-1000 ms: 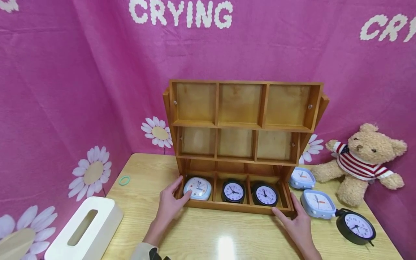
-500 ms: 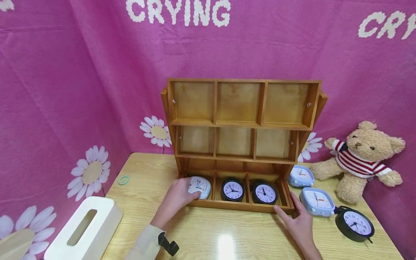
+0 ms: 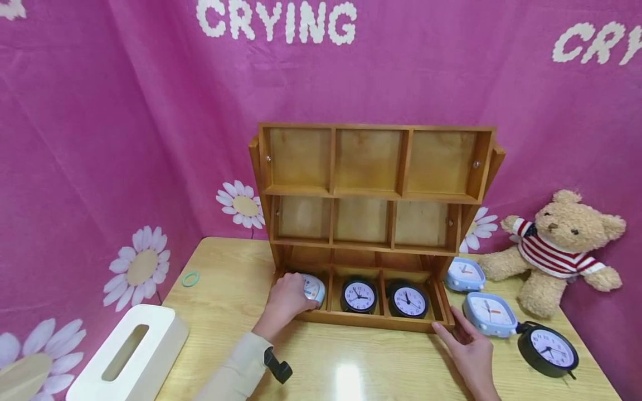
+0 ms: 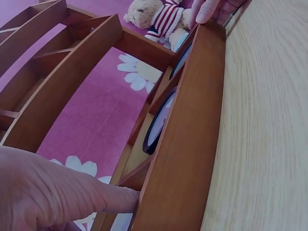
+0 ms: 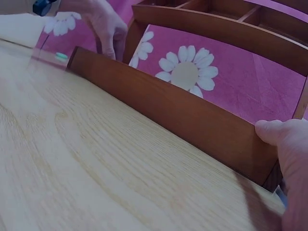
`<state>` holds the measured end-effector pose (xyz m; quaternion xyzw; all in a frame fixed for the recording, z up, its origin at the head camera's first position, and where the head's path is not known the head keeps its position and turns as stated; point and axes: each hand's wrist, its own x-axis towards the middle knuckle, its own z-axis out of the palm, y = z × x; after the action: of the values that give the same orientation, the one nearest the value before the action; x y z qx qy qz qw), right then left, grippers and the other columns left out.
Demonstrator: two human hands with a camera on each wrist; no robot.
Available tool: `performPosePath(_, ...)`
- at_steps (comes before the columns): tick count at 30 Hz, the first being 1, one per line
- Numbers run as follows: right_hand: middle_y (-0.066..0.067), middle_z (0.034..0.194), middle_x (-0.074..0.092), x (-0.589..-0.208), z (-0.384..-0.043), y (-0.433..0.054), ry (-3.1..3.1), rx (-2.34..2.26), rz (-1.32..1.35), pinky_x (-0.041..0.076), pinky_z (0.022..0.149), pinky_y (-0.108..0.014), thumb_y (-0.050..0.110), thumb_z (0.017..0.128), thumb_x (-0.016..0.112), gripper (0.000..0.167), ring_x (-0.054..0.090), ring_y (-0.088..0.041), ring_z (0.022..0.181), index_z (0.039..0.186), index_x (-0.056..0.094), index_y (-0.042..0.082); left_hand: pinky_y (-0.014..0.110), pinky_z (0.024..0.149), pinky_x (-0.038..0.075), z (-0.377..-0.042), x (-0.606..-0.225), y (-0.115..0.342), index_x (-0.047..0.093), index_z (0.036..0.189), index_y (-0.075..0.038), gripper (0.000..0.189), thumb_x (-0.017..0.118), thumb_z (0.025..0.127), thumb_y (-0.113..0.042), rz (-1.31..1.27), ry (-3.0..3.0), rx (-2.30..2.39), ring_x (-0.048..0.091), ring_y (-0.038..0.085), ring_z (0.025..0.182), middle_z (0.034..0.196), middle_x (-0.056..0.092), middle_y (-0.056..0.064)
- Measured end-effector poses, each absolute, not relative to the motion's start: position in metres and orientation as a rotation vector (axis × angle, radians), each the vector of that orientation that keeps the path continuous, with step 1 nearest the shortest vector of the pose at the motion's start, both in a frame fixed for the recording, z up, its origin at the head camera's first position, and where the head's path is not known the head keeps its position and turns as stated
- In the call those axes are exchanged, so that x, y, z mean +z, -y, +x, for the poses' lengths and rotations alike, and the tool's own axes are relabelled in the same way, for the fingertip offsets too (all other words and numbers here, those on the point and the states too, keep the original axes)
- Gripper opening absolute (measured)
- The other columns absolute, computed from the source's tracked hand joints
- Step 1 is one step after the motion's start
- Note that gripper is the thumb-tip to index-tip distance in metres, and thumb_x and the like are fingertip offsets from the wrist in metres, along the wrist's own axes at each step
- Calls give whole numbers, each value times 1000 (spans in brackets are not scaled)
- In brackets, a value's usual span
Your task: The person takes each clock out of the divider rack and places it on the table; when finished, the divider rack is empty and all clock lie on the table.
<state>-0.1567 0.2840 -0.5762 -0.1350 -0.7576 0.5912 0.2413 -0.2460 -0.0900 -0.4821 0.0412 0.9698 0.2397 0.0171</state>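
Pinching pale-blue rounded clock in left-hand grip, inside left compartment of bottom tier of brown wooden three-tier shelf (face partly covered by the grip). Holding shelf's front right corner between thumb and fingers of right-hand grip. In other two compartments of that tier, see two round black clocks. Right of shelf, on pale wood-grain table, find two light-blue squarish clocks, another round black clock, tan plush bear in red-and-white striped top.

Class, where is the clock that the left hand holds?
In the head view, the clock is under the left hand, in the bottom-left compartment of the shelf, one compartment left of a black clock.
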Motion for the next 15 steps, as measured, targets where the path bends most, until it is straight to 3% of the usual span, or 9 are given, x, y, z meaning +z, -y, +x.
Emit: performPosePath(15, -10, 129, 69, -575, -155, -284, 2046, 1629, -379, 55, 80, -10, 5, 85, 87, 55, 66, 11, 99, 136, 68, 0, 45, 73, 61, -252, -487, 88, 67, 105, 4, 68, 101, 64, -38, 163, -3033, 702, 62, 28, 79, 90, 65, 14)
